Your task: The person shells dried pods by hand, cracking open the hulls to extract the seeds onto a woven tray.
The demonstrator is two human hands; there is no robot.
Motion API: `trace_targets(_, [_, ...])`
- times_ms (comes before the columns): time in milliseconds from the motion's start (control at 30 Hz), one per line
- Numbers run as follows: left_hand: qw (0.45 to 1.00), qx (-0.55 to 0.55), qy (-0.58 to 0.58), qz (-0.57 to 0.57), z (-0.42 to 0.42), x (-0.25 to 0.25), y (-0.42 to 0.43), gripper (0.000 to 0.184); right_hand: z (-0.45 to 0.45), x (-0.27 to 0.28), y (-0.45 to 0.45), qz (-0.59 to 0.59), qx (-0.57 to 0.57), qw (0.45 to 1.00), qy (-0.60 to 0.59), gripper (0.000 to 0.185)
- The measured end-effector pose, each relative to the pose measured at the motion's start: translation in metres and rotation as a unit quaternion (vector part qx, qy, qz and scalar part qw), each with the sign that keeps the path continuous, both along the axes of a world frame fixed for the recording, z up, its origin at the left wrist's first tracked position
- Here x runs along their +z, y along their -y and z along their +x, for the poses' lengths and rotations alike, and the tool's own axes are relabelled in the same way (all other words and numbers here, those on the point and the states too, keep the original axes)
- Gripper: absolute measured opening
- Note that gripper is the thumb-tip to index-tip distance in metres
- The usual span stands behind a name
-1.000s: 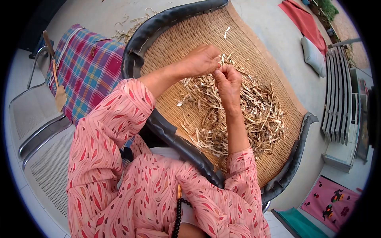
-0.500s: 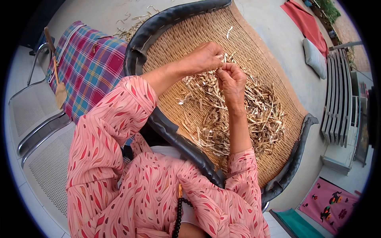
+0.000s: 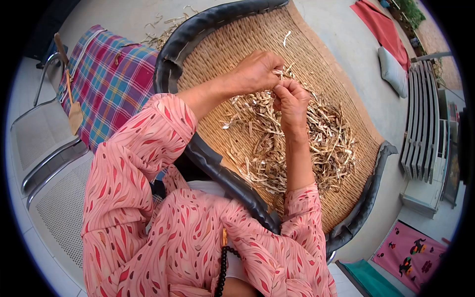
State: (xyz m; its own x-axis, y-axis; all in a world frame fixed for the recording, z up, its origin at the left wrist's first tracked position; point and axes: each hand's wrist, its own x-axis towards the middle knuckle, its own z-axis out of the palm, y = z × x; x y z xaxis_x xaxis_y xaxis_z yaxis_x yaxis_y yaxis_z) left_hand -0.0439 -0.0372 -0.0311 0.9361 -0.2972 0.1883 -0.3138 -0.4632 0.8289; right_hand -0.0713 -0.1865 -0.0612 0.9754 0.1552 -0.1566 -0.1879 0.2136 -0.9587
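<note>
A woven tray (image 3: 222, 54) with a black padded rim lies in front of me, bearing a heap of dry pods (image 3: 331, 143). Over the heap's far side my left hand (image 3: 257, 71) is closed, fingertips pinched on a small pale piece that looks like a dry pod. My right hand (image 3: 293, 105), also closed, has thumb and forefinger pressed together just beside the left fingertips. What the right fingers hold is too small to make out. One pale pod (image 3: 286, 38) lies apart near the tray's far edge.
On the left are metal chairs (image 3: 62, 208), a plaid cloth (image 3: 116, 81) and a wooden paddle (image 3: 75, 116). Loose pods (image 3: 166, 35) lie on the floor beyond the rim. Grey slatted panels (image 3: 420, 121), a pale cushion (image 3: 392, 72) and a pink cloth (image 3: 410, 255) are on the right.
The view has shifted slightly. Both hands stay close together over the heap, and their fingertips have moved a little to the right, with a pale piece now showing between them.
</note>
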Motion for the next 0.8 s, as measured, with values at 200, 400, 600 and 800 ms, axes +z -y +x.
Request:
trace_targets(200, [0.999, 0.031, -0.028, -0.015, 0.005, 0.001, -0.003, 0.011, -0.003, 0.009, -0.006, -0.126, 0.0, 0.984, 0.123, 0.004])
trace_targets(400, [0.958, 0.031, -0.233, -0.166, 0.005, -0.002, -0.001, 0.017, 0.0, 0.015, 0.001, 0.004, 0.038, 0.999, -0.031, 0.003])
trace_targets(600, [0.964, 0.047, -0.238, -0.109, 0.008, 0.001, -0.003, 0.024, 0.001, 0.016, 0.006, 0.013, 0.047, 0.998, -0.046, 0.004])
trace_targets(800, [0.95, 0.046, -0.287, -0.111, 0.004, 0.012, -0.002, 0.024, 0.002, 0.016, 0.005, -0.008, 0.04, 0.999, -0.026, 0.005])
